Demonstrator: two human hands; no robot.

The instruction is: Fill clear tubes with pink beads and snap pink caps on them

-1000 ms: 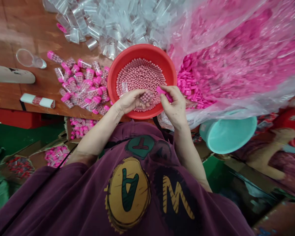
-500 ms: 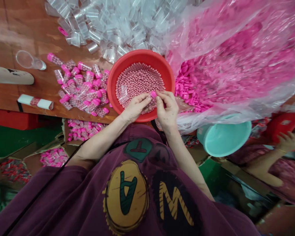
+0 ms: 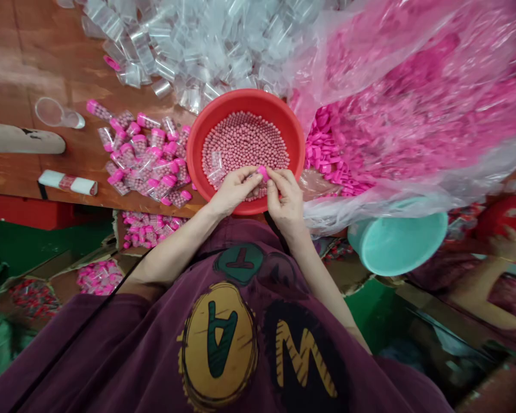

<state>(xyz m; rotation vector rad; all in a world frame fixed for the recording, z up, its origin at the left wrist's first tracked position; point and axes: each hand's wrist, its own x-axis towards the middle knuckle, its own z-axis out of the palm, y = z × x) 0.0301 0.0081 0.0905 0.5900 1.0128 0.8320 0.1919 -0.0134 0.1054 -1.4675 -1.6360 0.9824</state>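
Note:
Over a red plastic basin (image 3: 245, 98) full of small pink beads (image 3: 245, 143), my left hand (image 3: 234, 190) closes around a small clear tube, mostly hidden by the fingers. My right hand (image 3: 286, 201) pinches a pink cap (image 3: 262, 173) against the tube's end. Both hands rest close together at the basin's near side. A loose clear tube (image 3: 216, 167) lies on the beads just beyond my left hand. Filled tubes with pink caps (image 3: 148, 160) lie heaped on the wooden table (image 3: 26, 69) to the left of the basin.
Empty clear tubes (image 3: 206, 49) pile up behind the basin. Pink caps (image 3: 324, 149) spill from a plastic bag (image 3: 413, 97) on the right. Below it sits a teal basin (image 3: 398, 244). A co-worker's hand (image 3: 509, 244) shows at far right. Cardboard boxes (image 3: 144, 229) hold more tubes below the table edge.
The pink cap has moved left from my right hand's side to the tube in my left hand. My hands have drawn closer together, and the view has shifted slightly.

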